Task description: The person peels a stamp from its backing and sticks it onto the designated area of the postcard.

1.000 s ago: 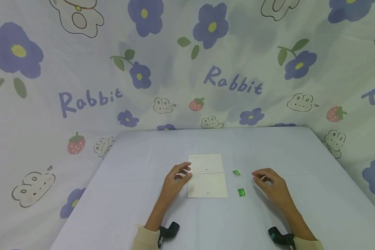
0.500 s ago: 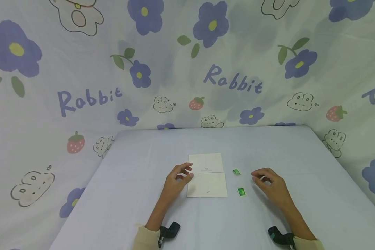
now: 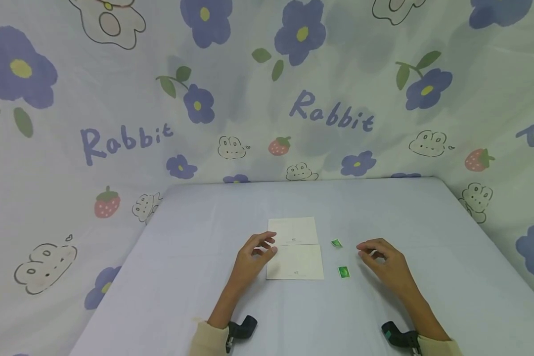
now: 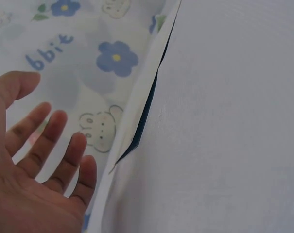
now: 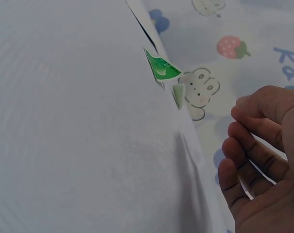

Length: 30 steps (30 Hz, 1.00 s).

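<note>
Two pale cards, an upper card (image 3: 293, 228) and a lower card (image 3: 295, 267), lie edge to edge on the table, each with a small printed mark. To their right are two small green stamp-like pieces, a far stamp (image 3: 336, 243) with bent corners and a near stamp (image 3: 344, 272). My left hand (image 3: 249, 259) hovers at the cards' left side, its fingertips overlapping them in the head view. In the left wrist view the fingers (image 4: 54, 126) are spread, holding nothing. My right hand (image 3: 384, 259) stays right of the stamps, fingers loosely bent with nothing between them.
A white cloth covers the table (image 3: 196, 222). Behind it hangs a curtain (image 3: 249, 99) printed with flowers, rabbits and strawberries. Each wrist carries a black camera, the left camera (image 3: 244, 327) and the right camera (image 3: 398, 336).
My left hand has shifted slightly right, its fingertips now further over the cards. My right hand has barely moved. Cards and stamps keep their places.
</note>
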### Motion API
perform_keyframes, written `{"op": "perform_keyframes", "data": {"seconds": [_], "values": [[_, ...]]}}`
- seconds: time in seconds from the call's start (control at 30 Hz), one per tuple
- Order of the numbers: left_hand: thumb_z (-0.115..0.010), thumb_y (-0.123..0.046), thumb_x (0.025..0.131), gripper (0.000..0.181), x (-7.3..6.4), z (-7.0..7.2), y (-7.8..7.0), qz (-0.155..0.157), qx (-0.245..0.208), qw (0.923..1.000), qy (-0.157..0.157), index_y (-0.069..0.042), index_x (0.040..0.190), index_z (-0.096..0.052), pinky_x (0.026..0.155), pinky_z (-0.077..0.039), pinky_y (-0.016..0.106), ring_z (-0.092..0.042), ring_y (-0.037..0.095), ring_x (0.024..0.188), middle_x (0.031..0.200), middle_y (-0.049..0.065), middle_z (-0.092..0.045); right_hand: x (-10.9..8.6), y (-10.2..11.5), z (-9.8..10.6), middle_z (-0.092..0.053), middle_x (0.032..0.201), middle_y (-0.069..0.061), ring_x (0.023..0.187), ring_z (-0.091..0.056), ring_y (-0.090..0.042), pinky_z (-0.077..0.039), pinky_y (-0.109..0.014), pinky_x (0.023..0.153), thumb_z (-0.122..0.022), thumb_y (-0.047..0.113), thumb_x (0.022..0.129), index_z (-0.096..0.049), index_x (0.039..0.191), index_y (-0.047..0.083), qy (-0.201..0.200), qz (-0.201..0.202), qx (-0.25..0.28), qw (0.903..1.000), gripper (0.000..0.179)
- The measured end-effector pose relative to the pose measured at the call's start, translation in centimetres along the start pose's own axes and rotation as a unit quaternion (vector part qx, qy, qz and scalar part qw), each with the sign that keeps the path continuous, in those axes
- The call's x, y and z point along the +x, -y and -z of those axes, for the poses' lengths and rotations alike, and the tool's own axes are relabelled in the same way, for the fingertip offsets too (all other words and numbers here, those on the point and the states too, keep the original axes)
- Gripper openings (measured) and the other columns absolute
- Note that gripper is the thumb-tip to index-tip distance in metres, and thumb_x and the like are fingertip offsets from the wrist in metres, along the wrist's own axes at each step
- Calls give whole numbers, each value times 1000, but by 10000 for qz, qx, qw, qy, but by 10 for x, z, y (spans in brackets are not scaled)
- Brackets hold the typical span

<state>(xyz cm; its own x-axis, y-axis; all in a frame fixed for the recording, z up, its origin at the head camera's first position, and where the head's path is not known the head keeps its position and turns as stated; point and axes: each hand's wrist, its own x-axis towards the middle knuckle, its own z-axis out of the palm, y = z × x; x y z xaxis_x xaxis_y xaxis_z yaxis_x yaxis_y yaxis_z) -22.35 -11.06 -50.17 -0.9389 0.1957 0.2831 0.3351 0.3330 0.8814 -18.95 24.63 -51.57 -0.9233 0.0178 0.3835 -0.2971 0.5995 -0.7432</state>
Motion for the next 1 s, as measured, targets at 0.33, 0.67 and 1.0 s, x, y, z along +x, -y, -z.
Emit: {"op": "perform_keyframes", "data": {"seconds": [0.33,0.67,1.0], "values": [[-70,-33,95,37,0,-1,-1,73,-15,9999,123,-27,131,-64,89,-50,37,-58,13,106,120,-6,-62,0,2,1,-66,103,3,90,-58,-5,-48,-14,75,-75,7,90,-74,102,8,35,132,116,9998,12],[-71,-34,95,36,0,-2,0,107,40,9999,121,-27,129,-64,88,-50,37,-58,11,105,120,-8,-62,0,6,0,-67,100,0,87,-59,-7,-48,-13,74,-76,0,87,-74,100,5,-36,476,238,9986,14],[-72,-35,94,39,0,-3,2,-21,6,9998,179,-25,131,-64,87,-50,39,-59,14,104,120,-7,-62,-1,3,-2,-66,101,1,85,-59,-7,-48,-14,74,-76,1,87,-74,100,5,49,428,147,9990,14]]}}
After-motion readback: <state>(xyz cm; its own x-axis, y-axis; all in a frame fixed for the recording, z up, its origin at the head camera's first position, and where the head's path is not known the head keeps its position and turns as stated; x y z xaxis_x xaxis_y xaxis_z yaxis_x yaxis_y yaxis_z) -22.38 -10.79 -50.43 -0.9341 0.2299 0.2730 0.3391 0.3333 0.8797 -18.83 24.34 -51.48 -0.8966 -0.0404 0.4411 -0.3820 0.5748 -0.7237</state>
